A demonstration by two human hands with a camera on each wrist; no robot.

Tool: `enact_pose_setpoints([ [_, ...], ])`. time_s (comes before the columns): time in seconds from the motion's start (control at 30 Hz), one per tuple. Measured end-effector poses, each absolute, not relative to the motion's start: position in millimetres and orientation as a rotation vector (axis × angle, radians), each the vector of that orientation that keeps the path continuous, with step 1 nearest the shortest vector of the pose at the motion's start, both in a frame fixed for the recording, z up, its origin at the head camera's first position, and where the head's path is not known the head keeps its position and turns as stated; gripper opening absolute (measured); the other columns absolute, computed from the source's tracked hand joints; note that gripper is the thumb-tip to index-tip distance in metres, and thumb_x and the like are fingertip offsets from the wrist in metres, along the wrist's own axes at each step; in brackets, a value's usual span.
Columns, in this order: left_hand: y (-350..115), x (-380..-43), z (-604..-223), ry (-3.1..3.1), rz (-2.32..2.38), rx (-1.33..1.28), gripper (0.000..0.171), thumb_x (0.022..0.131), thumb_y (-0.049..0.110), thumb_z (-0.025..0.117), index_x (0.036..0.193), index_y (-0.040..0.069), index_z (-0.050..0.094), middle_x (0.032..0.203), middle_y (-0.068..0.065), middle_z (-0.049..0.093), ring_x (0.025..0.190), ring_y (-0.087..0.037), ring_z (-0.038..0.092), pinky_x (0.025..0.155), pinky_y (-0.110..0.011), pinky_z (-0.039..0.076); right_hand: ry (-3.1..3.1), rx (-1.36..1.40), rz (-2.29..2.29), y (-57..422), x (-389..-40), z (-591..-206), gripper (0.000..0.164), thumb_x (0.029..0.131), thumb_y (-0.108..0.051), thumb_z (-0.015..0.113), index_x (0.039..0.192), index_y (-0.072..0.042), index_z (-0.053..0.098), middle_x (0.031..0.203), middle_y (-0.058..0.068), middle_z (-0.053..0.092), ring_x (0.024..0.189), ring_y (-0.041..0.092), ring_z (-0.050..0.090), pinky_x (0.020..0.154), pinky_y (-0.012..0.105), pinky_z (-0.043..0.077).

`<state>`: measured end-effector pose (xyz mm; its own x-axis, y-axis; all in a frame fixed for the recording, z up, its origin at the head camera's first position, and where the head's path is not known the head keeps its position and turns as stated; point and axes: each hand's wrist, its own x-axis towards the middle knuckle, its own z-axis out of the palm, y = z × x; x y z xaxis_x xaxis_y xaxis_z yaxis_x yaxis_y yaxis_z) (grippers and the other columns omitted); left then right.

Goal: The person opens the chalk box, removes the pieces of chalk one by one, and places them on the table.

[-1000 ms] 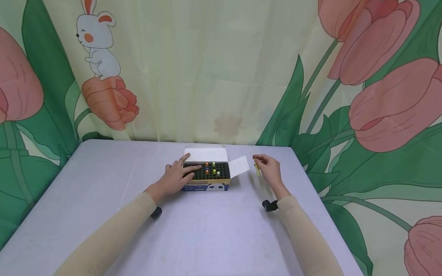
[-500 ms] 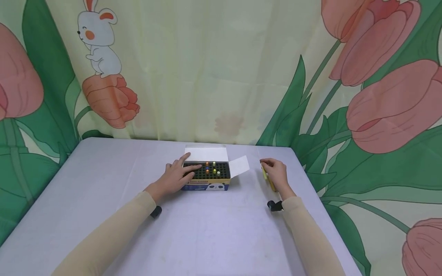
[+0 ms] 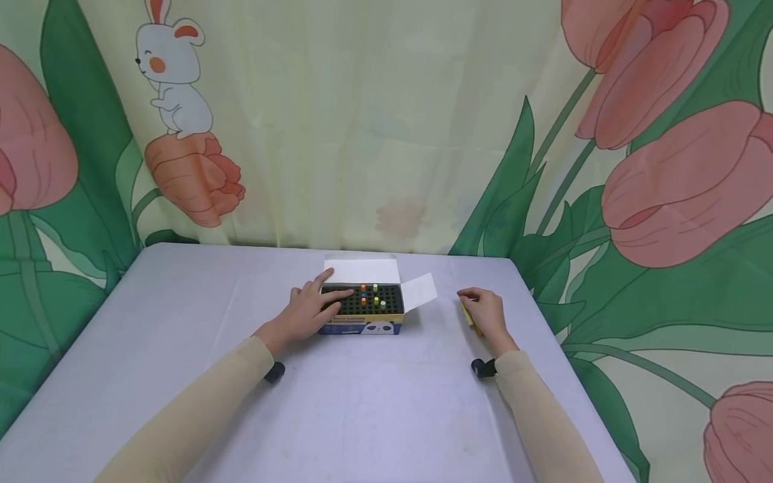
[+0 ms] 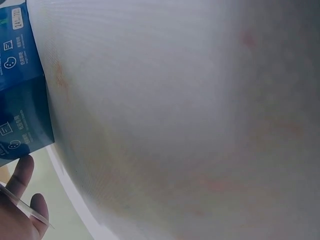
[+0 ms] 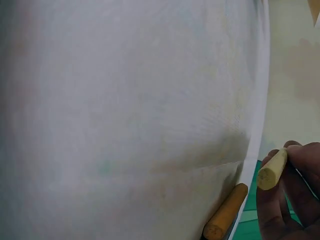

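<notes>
My right hand [image 3: 485, 314] pinches a pale yellow stick of chalk [image 5: 272, 171] between thumb and fingers, over the right part of the table. Beside it in the right wrist view, an orange-yellow chalk stick [image 5: 227, 212] lies on the white cloth. My left hand [image 3: 300, 312] rests on the left side of an open box [image 3: 360, 320], fingers spread and fairly straight over its black holed insert [image 3: 347, 306]. Several orange, blue, yellow and pale sticks stand in the holes. The left wrist view catches the box's blue side [image 4: 25, 112] and a few fingertips.
A white cloth covers the table [image 3: 386, 409]. The box's white lid [image 3: 362, 270] stands raised at the back, and a side flap [image 3: 419, 292] sticks out to the right. Behind the table hangs a curtain [image 3: 326, 134] printed with tulips and a rabbit.
My right hand has moved right, away from the box, with the yellow chalk, then dropped slightly toward the table. My left hand stays on the box.
</notes>
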<state>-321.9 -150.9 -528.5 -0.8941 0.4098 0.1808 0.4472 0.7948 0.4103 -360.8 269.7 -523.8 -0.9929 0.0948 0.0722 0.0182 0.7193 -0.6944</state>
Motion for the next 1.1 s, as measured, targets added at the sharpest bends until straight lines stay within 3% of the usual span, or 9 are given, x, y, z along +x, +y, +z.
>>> enact_pose_setpoints([
  [0.27,-151,-323,-530,-2.902,-0.702,-0.692,0.045,0.111,0.05,0.036,0.151,0.039,0.054,0.173,-0.011,0.013,0.126,-0.04,0.053,0.087,-0.054,0.032,-2.867,-0.141,1.116,276,-359,-526,0.027,0.104,-0.018,0.059,0.122,-0.006,0.075,0.128,0.017,0.07,0.119,0.033,0.06,0.104,0.051,0.047],
  [0.67,-151,-320,-525,-2.917,-0.717,-0.686,0.045,0.111,0.048,0.038,0.151,0.037,0.054,0.173,-0.012,0.013,0.128,-0.042,0.052,0.092,-0.061,0.033,-2.935,-0.205,1.083,278,-359,-524,0.025,0.102,-0.011,0.059,0.118,-0.003,0.076,0.128,0.02,0.068,0.117,0.035,0.058,0.103,0.051,0.046],
  [1.1,-151,-320,-526,-2.908,-0.72,-0.693,0.046,0.11,0.049,0.039,0.151,0.037,0.054,0.173,-0.014,0.014,0.129,-0.044,0.051,0.092,-0.062,0.033,-2.957,-0.213,1.108,281,-357,-522,0.026,0.099,-0.004,0.056,0.115,-0.001,0.077,0.125,0.022,0.068,0.108,0.033,0.058,0.092,0.046,0.048],
])
